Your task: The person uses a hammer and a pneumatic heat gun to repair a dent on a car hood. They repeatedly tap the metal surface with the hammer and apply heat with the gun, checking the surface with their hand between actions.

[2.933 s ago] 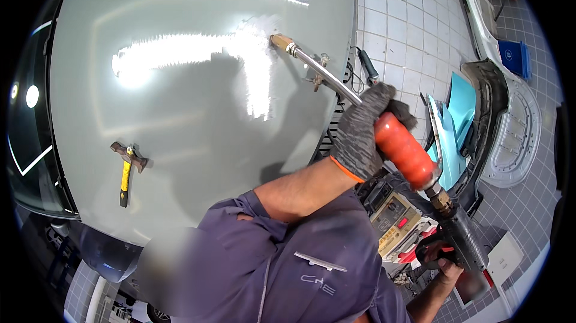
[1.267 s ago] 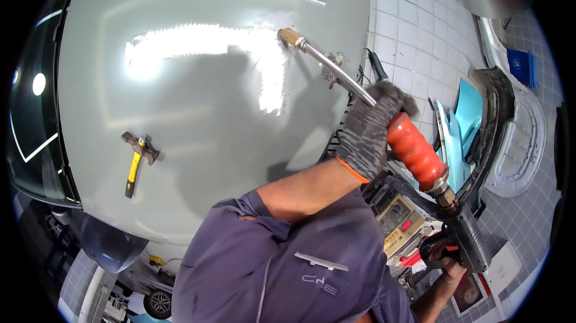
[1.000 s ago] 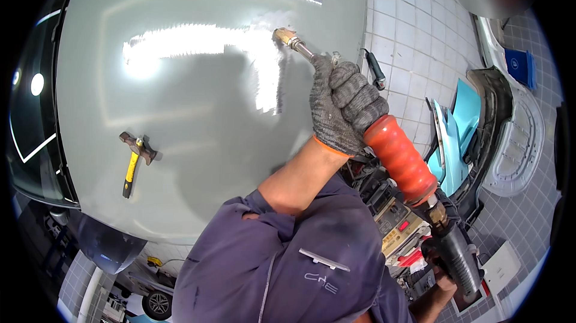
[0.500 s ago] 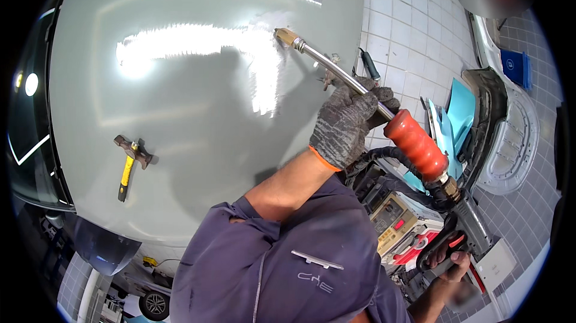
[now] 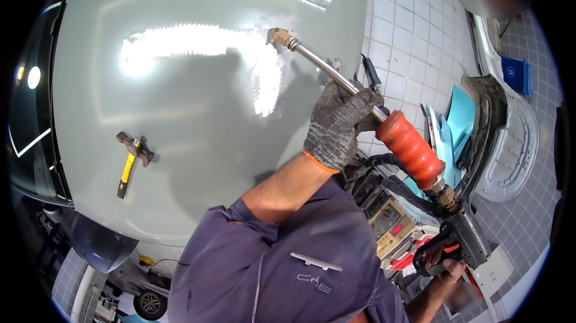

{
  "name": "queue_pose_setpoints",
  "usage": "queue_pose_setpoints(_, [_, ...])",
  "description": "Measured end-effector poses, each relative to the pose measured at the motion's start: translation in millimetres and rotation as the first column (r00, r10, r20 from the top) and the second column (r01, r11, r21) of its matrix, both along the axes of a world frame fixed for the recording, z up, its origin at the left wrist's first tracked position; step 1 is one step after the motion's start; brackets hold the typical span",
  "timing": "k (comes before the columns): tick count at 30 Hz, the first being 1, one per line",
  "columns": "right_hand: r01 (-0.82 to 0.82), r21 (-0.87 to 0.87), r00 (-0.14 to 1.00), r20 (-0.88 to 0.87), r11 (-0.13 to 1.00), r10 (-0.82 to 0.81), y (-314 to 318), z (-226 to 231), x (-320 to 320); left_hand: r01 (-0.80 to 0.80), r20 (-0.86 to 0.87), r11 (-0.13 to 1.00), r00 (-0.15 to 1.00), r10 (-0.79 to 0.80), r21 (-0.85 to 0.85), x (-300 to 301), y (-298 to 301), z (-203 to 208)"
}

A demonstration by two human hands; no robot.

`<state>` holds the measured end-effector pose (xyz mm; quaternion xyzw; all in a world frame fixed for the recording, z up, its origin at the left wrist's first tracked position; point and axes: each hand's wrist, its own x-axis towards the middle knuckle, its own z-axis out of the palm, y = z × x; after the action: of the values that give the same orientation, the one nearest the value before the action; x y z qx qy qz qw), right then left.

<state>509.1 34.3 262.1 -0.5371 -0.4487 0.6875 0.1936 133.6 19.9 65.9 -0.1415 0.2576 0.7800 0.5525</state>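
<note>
The tool (image 5: 411,150) reaches from upper centre to lower right, its tip (image 5: 279,36) at the panel (image 5: 216,143). The left hand (image 5: 337,126) is closed around its rod (image 5: 321,63), the right hand (image 5: 451,271) around its handle (image 5: 429,269).

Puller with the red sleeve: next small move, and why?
Probably slide the gloved left hand down onto the red ribbed sleeve: it is on the metal rod just above that, while the right hand holds the black pistol-grip handle and the brass-coloured tip seems against the bare-metal patch.
</note>
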Motion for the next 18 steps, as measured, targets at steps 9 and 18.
queue_pose_setpoints(9, [-0.022, 0.049, 0.999, 0.031, 0.999, 0.021, -3.0, 0.5, -3.3, -0.161, 0.25, 0.987, 0.955, 0.16, -0.019, 14.6, 13.9, 5.8])
queue_pose_setpoints(18, [-0.086, 0.112, 0.996, 0.038, 0.99, 0.082, -4.7, -8.7, -9.9, -0.023, 0.25, 0.999, 0.968, 0.028, -0.025, 35.9, 17.1, 34.0])
